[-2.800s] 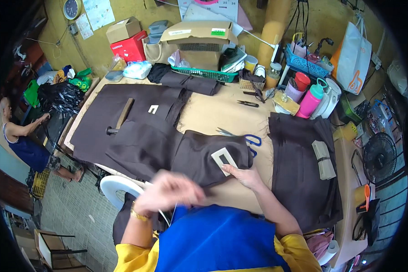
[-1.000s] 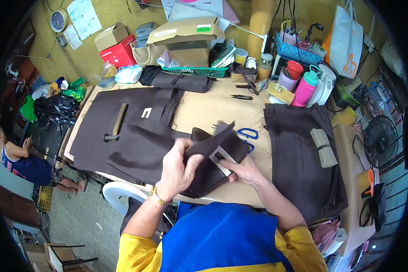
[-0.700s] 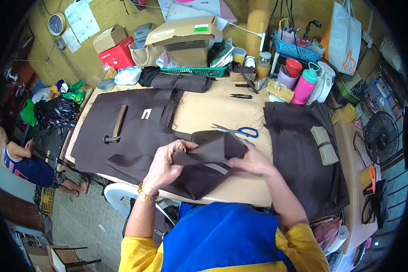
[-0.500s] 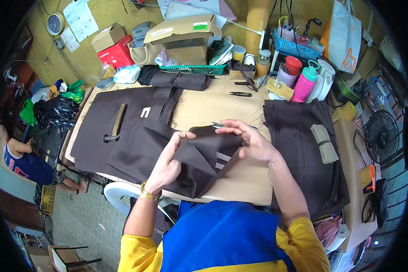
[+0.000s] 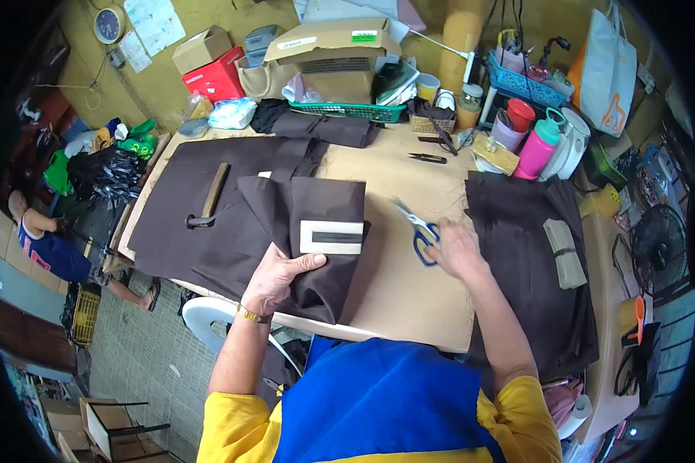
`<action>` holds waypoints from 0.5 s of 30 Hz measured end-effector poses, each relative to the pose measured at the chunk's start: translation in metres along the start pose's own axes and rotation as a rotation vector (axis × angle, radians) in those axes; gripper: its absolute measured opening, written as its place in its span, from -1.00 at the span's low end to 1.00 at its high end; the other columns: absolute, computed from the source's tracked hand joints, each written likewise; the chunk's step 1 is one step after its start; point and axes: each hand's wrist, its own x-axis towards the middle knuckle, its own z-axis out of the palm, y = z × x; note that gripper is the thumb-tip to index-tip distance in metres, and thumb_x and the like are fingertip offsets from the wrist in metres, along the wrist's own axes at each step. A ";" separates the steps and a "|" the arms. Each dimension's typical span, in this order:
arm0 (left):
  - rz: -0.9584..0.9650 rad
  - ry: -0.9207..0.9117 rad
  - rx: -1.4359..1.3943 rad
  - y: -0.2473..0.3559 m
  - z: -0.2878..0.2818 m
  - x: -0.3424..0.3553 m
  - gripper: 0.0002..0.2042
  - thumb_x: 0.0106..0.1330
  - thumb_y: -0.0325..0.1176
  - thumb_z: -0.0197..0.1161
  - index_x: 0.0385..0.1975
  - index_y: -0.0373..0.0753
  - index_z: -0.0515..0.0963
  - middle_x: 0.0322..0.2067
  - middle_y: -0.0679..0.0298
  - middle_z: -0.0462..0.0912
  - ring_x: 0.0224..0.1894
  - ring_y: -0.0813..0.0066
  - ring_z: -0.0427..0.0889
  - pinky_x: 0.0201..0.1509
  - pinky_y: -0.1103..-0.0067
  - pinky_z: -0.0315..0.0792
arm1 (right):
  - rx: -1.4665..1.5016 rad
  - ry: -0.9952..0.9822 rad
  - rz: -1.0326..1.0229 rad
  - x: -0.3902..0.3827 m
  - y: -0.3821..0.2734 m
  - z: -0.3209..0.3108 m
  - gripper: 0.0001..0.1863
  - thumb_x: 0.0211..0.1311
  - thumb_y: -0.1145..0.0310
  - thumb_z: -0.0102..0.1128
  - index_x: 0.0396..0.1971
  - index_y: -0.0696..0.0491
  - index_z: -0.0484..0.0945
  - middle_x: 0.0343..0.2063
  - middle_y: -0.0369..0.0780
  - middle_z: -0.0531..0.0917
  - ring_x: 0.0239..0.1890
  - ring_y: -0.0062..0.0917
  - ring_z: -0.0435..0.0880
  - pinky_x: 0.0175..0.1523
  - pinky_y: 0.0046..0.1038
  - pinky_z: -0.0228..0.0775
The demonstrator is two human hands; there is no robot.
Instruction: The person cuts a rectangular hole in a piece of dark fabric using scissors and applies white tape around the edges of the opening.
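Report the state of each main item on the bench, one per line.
Held dark brown cloth: creased, gripped by the left hand
Pale slotted frame: flat against that cloth, left thumb at its lower edge
Blue-handled scissors: right hand at the handles; blades blurred
Hammer: lying down, unheld
Pink bottle: upright, capped
Beige bundle: tied around its middle

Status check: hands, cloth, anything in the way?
Left hand: holding dark cloth, thumb at pale frame. Right hand: at scissors, grip unclear. Hammer lies farther left.

It was a textile workshop: the worktable (image 5: pixel 409 309) bore dark cloth (image 5: pixel 328 199), a hammer (image 5: pixel 216 190) leftward, blue-handled scissors (image 5: pixel 418 224) centrally and thread snips (image 5: pixel 427 158) farther back.
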 end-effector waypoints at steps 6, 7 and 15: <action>-0.064 -0.137 -0.312 0.006 -0.030 -0.016 -0.59 0.12 -0.43 0.34 -0.03 -0.42 0.49 -0.10 0.11 0.63 -0.02 0.35 0.60 0.13 0.50 0.44 | 0.659 -0.554 0.172 0.010 0.016 -0.038 -0.38 -0.17 0.14 0.42 -0.13 0.25 0.47 -0.37 -0.10 0.66 -0.35 -0.42 0.68 -0.27 -0.46 0.50; -0.055 -0.116 -0.378 0.012 -0.025 -0.016 -0.63 0.10 -0.42 0.28 -0.10 -0.46 0.52 -0.13 0.09 0.65 -0.08 0.30 0.64 0.11 0.47 0.46 | 1.080 -0.540 0.168 0.000 0.028 -0.023 -0.35 -0.19 0.14 0.45 -0.11 0.24 0.46 -0.37 -0.13 0.65 -0.35 -0.48 0.67 -0.26 -0.49 0.50; 0.035 -0.239 0.264 0.045 0.023 -0.016 -0.70 0.10 -0.43 0.46 -0.20 -0.38 0.60 -0.31 0.40 0.67 -0.30 0.74 0.53 -0.18 0.70 0.46 | 1.430 -0.013 -0.333 -0.029 -0.040 -0.064 -0.38 -0.24 0.19 0.60 -0.17 0.12 0.47 -0.25 -0.26 0.57 -0.25 -0.67 0.48 -0.10 -0.62 0.36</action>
